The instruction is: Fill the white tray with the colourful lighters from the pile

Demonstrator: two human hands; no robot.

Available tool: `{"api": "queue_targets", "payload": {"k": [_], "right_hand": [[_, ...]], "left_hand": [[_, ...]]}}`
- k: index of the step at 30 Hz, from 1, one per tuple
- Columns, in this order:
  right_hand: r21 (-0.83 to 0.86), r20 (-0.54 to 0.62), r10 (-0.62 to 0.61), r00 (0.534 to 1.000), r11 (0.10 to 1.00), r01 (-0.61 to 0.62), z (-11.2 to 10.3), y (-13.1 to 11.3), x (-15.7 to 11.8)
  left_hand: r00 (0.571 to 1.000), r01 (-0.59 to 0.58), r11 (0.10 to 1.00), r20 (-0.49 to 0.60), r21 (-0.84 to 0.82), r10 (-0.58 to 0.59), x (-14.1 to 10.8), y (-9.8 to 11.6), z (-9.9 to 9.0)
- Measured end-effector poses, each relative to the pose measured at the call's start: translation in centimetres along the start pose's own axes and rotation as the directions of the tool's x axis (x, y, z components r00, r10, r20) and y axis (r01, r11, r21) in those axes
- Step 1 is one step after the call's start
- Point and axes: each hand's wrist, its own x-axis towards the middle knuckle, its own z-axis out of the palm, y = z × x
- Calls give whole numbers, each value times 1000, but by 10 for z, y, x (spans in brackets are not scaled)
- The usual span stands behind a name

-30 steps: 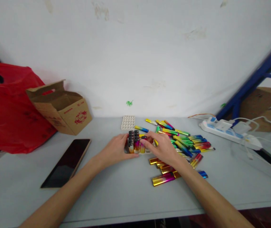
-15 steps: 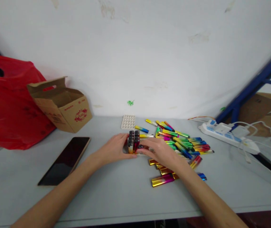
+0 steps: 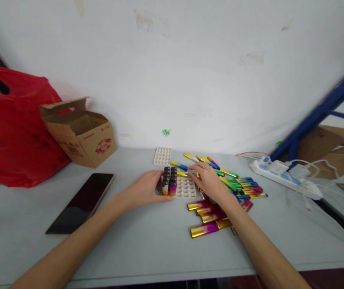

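My left hand [image 3: 144,188] is closed around the left side of a block of upright lighters [image 3: 169,180], fingers behind and thumb in front. The lighters stand in two rows, black tops up, in the left part of a white tray with round holes [image 3: 185,188]. Right of them, my right hand [image 3: 208,181] is over the edge of a pile of shiny multicoloured lighters [image 3: 241,184]. Its thumb and fingertips are apart, close to the ends of a yellow lighter [image 3: 183,174] and a yellow-blue lighter [image 3: 178,165]; contact is unclear.
A second holed tray [image 3: 162,155] lies near the wall. At left are a dark phone or tablet [image 3: 80,204], an open cardboard box [image 3: 90,140] and a red bag [image 3: 15,132]. A white power strip with cables [image 3: 286,178] lies at right, near a blue frame [image 3: 316,116].
My right hand has left the upright lighters and moved right to the loose ones, uncovering the tray's holes. My left hand stays around the block. The view has shifted slightly.
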Motion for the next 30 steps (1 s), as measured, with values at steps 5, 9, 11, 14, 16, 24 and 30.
{"api": "queue_targets", "payload": {"k": [5,9,11,14,16,24,30], "right_hand": [[-19,168,111,979,994,-109,8,8,9],[67,200,121,972,988,-137,10,9,10],[120,201,111,973,983,-137,11,10,9],[116,137,143,980,980,-160,12,6,5],[119,71,157,985,979,-165,11,2,3],[546,-211,359,909,815,-195,-3,-7,4],[708,-194,425,884,685,-174,1,-15,7]], "left_hand": [[1000,28,999,-1,-20,-28,0,-3,-6],[999,27,998,45,-56,-25,0,-5,-16],[998,17,997,65,-73,-12,0,-6,-19],[996,10,996,86,-87,-3,-1,-6,-21],[997,13,996,82,-85,-6,-1,-8,-20],[998,9,997,56,-72,-5,-1,-11,-17],[998,3,996,59,-87,3,-2,-11,-18]]}}
